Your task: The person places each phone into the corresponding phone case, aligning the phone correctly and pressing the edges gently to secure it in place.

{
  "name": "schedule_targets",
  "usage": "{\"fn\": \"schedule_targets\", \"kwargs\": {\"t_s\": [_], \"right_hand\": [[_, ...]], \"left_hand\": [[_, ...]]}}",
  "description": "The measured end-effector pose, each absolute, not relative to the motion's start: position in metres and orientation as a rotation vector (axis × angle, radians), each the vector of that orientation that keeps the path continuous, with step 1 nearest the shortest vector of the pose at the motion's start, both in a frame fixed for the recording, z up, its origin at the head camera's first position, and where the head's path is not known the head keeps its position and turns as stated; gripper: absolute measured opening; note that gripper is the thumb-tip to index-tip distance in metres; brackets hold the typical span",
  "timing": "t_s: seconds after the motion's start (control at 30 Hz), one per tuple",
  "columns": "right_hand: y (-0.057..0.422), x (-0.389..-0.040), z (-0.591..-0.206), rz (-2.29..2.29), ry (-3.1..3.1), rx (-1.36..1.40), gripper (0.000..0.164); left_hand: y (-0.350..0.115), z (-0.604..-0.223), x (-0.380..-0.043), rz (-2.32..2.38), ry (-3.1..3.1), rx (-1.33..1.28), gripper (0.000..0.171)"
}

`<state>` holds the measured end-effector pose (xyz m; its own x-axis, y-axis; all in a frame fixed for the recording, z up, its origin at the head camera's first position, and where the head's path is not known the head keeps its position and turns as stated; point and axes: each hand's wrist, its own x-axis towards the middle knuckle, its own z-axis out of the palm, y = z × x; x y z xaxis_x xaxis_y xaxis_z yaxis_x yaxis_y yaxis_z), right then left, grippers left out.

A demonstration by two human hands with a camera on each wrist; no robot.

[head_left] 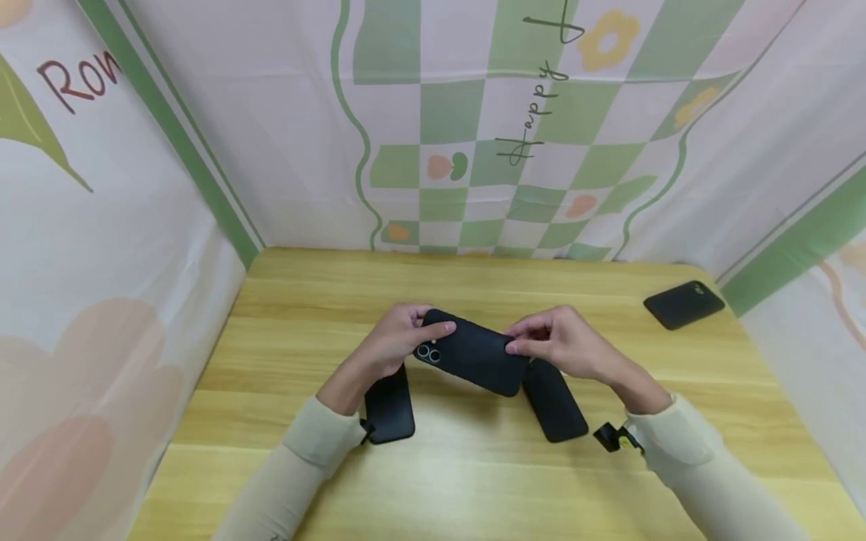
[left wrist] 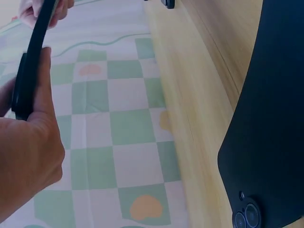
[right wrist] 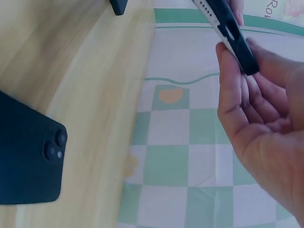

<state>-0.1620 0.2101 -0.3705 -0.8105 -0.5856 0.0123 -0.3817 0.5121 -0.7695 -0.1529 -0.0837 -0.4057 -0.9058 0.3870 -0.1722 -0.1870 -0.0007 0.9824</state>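
Between both hands, raised above the table, is a phone in a black case (head_left: 476, 357), tilted with its back and two ringed camera lenses toward me. My left hand (head_left: 392, 342) grips the camera end, its thumb lying across the back. At the other end my right hand (head_left: 564, 342) pinches a corner between thumb and fingers. In the right wrist view a pale perforated edge shows alongside the black case edge (right wrist: 232, 42). Below my left wrist lies a black phone (head_left: 391, 409), partly covered by that arm. Another black phone (head_left: 555, 402) lies below my right hand.
A further black phone (head_left: 683, 304) lies near the table's back right corner. Printed fabric (head_left: 453, 113) hangs behind the wooden table (head_left: 473, 488) and along its sides. A small black device (head_left: 616, 437) sits at the right cuff.
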Motion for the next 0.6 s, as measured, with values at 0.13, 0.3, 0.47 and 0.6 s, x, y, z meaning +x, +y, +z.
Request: {"fn": "schedule_targets", "kwargs": {"t_s": [0.13, 0.3, 0.47, 0.6], "right_hand": [[0.211, -0.163, -0.370, -1.166, 2.422, -0.999, 0.009], [0.212, -0.166, -0.373, -1.179, 2.385, -1.041, 0.010], [0.212, -0.168, -0.371, -1.207, 2.460, -0.901, 0.010], [0.212, -0.169, -0.371, -1.210, 2.505, -0.751, 0.014]], "left_hand": [[-0.079, -0.406, -0.151, 1.816, 1.934, 0.309, 0.024], [-0.074, -0.405, -0.148, 1.750, 2.019, 0.395, 0.024], [-0.071, -0.404, -0.146, 1.801, 2.070, 0.360, 0.023], [-0.068, -0.405, -0.145, 1.867, 2.051, 0.299, 0.024]]}}
